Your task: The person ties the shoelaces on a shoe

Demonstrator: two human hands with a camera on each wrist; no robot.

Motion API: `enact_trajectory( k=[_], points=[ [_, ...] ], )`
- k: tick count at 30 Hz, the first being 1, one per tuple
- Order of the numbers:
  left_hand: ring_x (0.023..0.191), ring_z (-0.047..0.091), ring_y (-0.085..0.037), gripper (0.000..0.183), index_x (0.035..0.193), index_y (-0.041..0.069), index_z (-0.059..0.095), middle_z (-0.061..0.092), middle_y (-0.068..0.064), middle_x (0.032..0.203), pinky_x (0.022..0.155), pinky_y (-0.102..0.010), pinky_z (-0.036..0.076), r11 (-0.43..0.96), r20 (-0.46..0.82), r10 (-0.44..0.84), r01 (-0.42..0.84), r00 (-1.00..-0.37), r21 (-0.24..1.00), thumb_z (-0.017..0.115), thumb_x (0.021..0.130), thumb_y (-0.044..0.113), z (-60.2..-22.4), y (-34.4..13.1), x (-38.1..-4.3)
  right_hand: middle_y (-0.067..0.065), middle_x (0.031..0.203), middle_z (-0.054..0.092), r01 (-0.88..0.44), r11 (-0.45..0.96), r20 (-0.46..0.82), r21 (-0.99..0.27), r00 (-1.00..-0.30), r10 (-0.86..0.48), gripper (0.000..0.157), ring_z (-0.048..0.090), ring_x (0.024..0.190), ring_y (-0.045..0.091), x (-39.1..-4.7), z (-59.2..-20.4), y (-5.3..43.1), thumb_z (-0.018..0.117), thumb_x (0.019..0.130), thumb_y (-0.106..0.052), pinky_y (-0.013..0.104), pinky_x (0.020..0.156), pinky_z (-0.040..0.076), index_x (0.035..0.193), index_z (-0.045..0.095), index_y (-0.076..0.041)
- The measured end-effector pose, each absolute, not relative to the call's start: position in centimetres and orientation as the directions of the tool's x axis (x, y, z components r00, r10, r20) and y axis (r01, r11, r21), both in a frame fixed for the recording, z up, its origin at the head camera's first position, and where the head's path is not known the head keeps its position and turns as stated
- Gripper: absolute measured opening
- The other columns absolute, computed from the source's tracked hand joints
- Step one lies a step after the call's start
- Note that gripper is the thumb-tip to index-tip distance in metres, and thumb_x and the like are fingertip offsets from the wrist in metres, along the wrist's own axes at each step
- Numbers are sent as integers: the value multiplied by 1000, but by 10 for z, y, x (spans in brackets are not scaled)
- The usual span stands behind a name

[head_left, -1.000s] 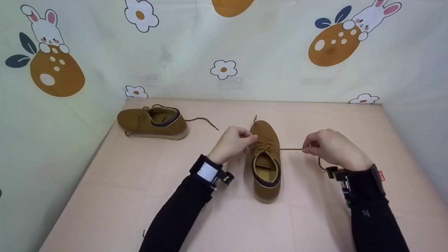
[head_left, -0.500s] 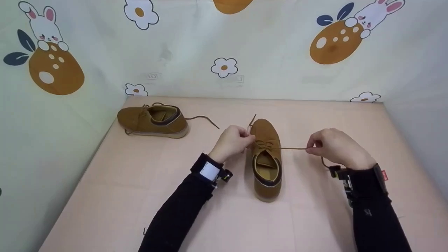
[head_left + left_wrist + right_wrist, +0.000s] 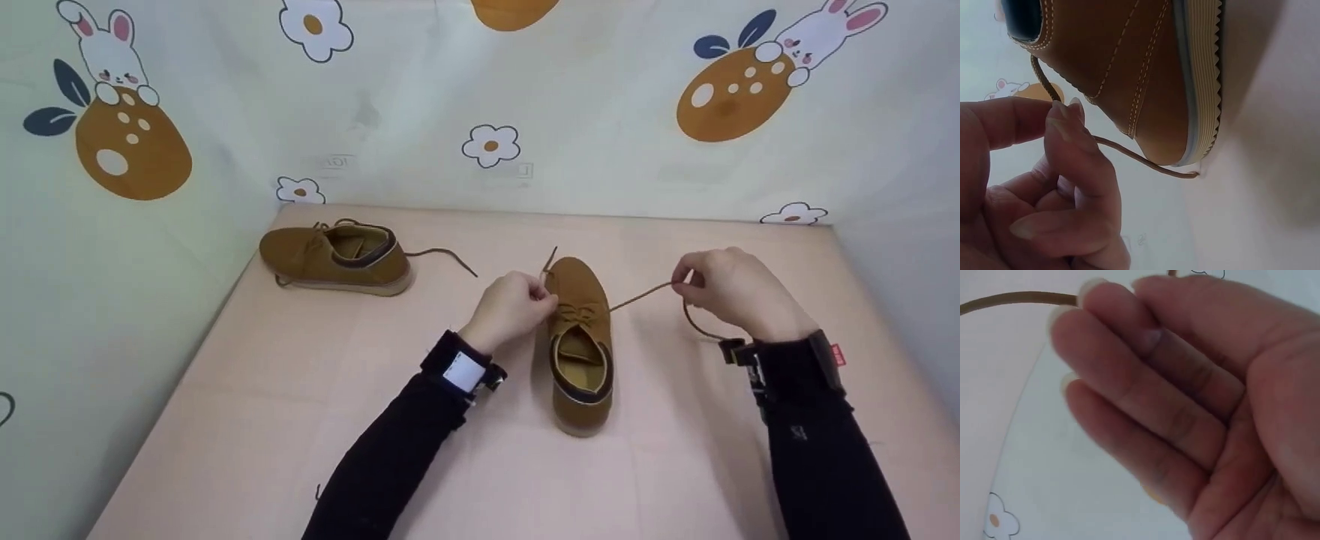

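A brown lace-up shoe (image 3: pixel 582 277) stands upright on the table between my hands, toe pointing away. At its left side my left hand (image 3: pixel 510 307) pinches the left shoelace (image 3: pixel 1044 79) between thumb and index finger, and the lace's free end runs on past the toe. My right hand (image 3: pixel 735 289), out to the right and raised above the table, pinches the right shoelace (image 3: pixel 639 297) between thumb and fingertips. That lace slants up from the shoe to the fingers, and its tail hangs in a curve towards the wrist. Laces cross over the tongue near the opening.
A second brown shoe (image 3: pixel 330 259) lies at the back left, toe to the left, with one loose lace (image 3: pixel 446 256) trailing to the right. A patterned cloth wall (image 3: pixel 405 97) closes off the back and sides of the pinkish table (image 3: pixel 300 420).
My right hand has moved right and up, and the lace it holds now slopes instead of running level. The left hand stays beside the shoe, holding its lace.
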State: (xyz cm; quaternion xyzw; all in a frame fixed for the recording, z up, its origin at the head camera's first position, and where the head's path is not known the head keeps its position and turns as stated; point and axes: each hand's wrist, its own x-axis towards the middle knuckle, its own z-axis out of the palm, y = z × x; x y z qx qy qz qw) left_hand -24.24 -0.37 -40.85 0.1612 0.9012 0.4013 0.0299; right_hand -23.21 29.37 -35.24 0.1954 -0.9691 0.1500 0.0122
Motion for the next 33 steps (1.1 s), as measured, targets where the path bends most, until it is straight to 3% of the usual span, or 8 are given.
enact_trajectory(
  k=[5, 11, 14, 21, 23, 28, 33],
  points=[
    [54, 47, -8, 28, 67, 13, 65, 53, 8, 59, 53, -22, 38, 626, 68, 318, 263, -946, 734, 68, 93, 22, -407, -5, -242, 2, 71, 67, -478, 851, 222, -219, -873, -434, 6, 61, 63, 17, -261, -334, 268, 67, 91, -5, 38, 62, 49, 90, 72, -7],
    [55, 47, -8, 27, 68, 11, 68, 52, 9, 60, 54, -22, 37, 632, 99, 331, 299, -938, 714, 67, 93, 21, -406, -6, -242, 8, 79, 72, -706, 692, 452, -151, -672, -587, 3, 69, 68, 22, -294, -326, 211, 69, 92, -6, 41, 62, 54, 93, 72, -5],
    [57, 48, -9, 26, 68, 11, 70, 54, 10, 60, 55, -23, 38, 632, 115, 334, 313, -935, 709, 68, 92, 21, -405, -5, -242, 7, 81, 73, -777, 608, 467, -162, -603, -646, 4, 69, 69, 21, -306, -334, 183, 68, 92, -5, 39, 63, 54, 93, 72, -5],
    [53, 47, -7, 27, 64, 11, 69, 52, 10, 56, 54, -22, 37, 629, 130, 359, 342, -924, 698, 69, 89, 20, -407, -5, -244, 3, 91, 74, -757, 594, 124, -272, -639, -759, 13, 69, 85, 22, -313, -361, 157, 69, 87, -2, 39, 79, 54, 96, 76, -8],
    [52, 46, -7, 27, 63, 11, 69, 51, 11, 53, 52, -22, 35, 629, 126, 361, 341, -924, 698, 69, 89, 20, -406, -5, -244, 4, 94, 74, -740, 614, 78, -275, -654, -753, 15, 69, 88, 23, -312, -364, 158, 69, 88, -2, 40, 81, 54, 99, 76, -8],
    [51, 45, -6, 26, 66, 12, 72, 53, 11, 54, 51, -22, 35, 630, 102, 352, 316, -930, 709, 70, 90, 22, -405, -6, -244, 6, 98, 74, -691, 671, 113, -270, -715, -690, 15, 68, 92, 25, -305, -356, 165, 68, 90, -3, 42, 83, 53, 103, 75, -7],
    [50, 46, -7, 28, 72, 9, 75, 58, 9, 56, 49, -21, 34, 619, 55, 363, 285, -930, 732, 67, 94, 25, -400, -10, -244, 5, 89, 73, -631, 728, 190, -268, -775, -602, 8, 65, 77, 21, -277, -343, 175, 70, 89, -8, 39, 69, 52, 94, 77, -7]
  ],
)
